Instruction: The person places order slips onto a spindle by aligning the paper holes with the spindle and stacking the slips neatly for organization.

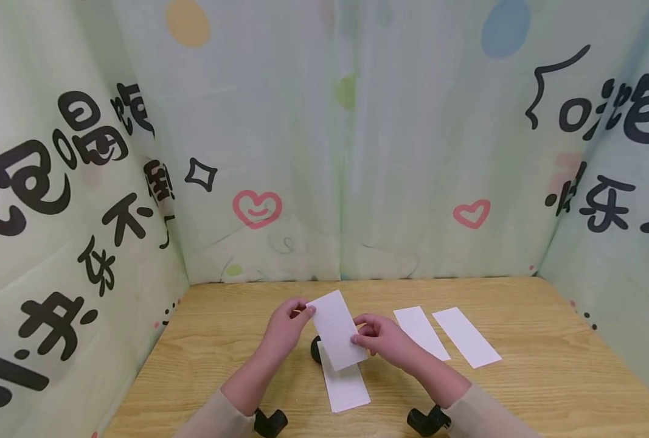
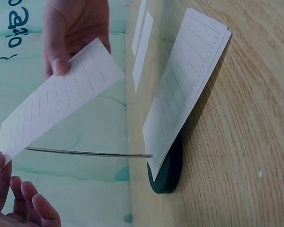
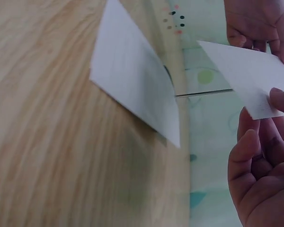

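A lined white paper slip [image 1: 337, 325] is stretched between my two hands above the table. My left hand [image 1: 288, 325] pinches its upper left corner between thumb and fingers. On the opposite edge, lower down, my right hand [image 1: 383, 339] pinches it. Below stands a black round base [image 2: 176, 165] with a thin metal rod [image 2: 90, 152] rising from it; the rod's upper end meets the held slip in the left wrist view. More lined slips [image 1: 348, 391] lie tilted on the base, the rod passing up by their far end. In the head view the held slip covers most of the base.
To the right on the wooden table [image 1: 554, 377] lie two white slips, one nearer [image 1: 424, 333] and one farther right [image 1: 468, 338]. A printed curtain [image 1: 401, 152] encloses the back and both sides. Black wrist mounts [image 1: 269, 423] sit at both cuffs.
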Motion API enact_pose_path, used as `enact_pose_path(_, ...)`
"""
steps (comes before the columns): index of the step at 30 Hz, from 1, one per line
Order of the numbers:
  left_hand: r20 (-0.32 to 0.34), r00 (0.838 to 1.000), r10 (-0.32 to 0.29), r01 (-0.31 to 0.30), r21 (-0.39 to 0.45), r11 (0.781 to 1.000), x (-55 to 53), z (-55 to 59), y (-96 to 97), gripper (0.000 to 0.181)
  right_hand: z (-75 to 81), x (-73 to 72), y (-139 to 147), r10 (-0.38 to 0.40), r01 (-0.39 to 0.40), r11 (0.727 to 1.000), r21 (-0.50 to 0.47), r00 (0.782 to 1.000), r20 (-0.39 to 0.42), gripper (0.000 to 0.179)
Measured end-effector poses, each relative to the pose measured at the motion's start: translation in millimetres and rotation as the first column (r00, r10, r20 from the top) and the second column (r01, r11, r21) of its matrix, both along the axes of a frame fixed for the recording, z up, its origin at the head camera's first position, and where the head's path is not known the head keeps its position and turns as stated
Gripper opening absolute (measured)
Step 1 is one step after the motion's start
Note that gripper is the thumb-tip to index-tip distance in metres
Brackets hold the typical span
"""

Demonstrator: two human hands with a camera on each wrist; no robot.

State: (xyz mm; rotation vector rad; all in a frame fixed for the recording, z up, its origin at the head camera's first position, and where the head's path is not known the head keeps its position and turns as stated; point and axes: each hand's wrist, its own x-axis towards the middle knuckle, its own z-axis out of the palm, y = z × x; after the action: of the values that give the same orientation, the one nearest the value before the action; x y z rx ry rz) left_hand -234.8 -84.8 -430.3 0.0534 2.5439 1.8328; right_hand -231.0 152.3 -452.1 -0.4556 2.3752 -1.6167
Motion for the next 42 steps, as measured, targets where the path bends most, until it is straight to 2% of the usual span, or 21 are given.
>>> enact_pose_path(4,-0.002,1.0,0.009,-0.009,0.022,1.0,0.7,-1.1,-1.7,0.022,-5.2,5.2,5.2,0.029,-0.029,1.0,-0.003,1.0,-0.012,0.029)
enact_pose_path(8,-0.035,0.999,0.002,-0.002,0.003,1.0,2.0,-0.8,-3.6,0.02,-5.5,9.2,10.1,0.034,-0.033,0.999,0.014,0.999,-0.032,0.024)
enact_pose_path(13,-0.14,0.99,-0.019,0.006,-0.089,0.996,4.8,3.5,-6.3,0.018,-2.6,11.1,14.0,0.026,-0.022,0.998,0.062,0.998,-0.061,0.02)
enact_pose_path(16,-0.233,0.971,-0.053,0.007,-0.191,0.981,8.3,8.2,-5.8,0.019,-1.4,12.0,16.6,0.039,-0.033,0.996,0.08,0.996,-0.081,0.018)
enact_pose_path(18,-0.286,0.954,-0.095,0.013,-0.273,0.962,11.5,11.6,-3.9,0.017,-0.6,12.8,17.8,0.061,-0.051,0.994,0.095,0.993,-0.101,0.017)
enact_pose_path(20,-0.334,0.93,-0.153,0.022,-0.365,0.931,14.5,14.3,-1.2,0.014,0.4,13.8,18.5,0.09,-0.076,0.991,0.114,0.988,-0.123,0.015)
enact_pose_path(23,-0.368,0.896,-0.249,0.04,-0.49,0.871,18.0,16.9,4.0,0.011,3.2,15.9,18.2,0.129,-0.102,0.982,0.16,0.978,-0.164,0.013)
enact_pose_path(26,-0.374,0.866,-0.332,0.048,-0.599,0.8,19.1,16.0,7.9,0.011,6.4,17.3,17.2,0.156,-0.115,0.972,0.206,0.967,-0.2,0.011)
enact_pose_path(29,-0.346,0.853,-0.39,0.058,-0.679,0.731,20.1,13.5,9.5,0.009,9.5,17.3,15.7,0.177,-0.122,0.962,0.243,0.96,-0.218,0.011)
enact_pose_path(31,-0.32,0.854,-0.41,0.07,-0.71,0.701,21.2,12.0,9.4,0.007,11.8,16.8,15.0,0.186,-0.125,0.958,0.257,0.956,-0.226,0.01)
enact_pose_path(33,-0.3,0.856,-0.421,0.081,-0.726,0.683,22.3,11.3,9.3,0.007,14.0,16.0,14.6,0.189,-0.124,0.956,0.265,0.954,-0.233,0.01)
enact_pose_path(39,-0.259,0.862,-0.437,0.11,-0.744,0.659,23.4,10.3,8.8,0.007,18.3,14.0,15.4,0.165,-0.104,0.962,0.251,0.958,-0.235,0.01)
enact_pose_path(41,-0.241,0.868,-0.435,0.129,-0.736,0.665,23.5,10.0,8.7,0.007,18.9,13.6,16.2,0.15,-0.09,0.965,0.244,0.96,-0.236,0.01)
enact_pose_path(42,-0.228,0.874,-0.429,0.143,-0.723,0.676,23.4,9.6,8.5,0.007,19.0,13.3,16.7,0.14,-0.082,0.967,0.24,0.962,-0.234,0.01)
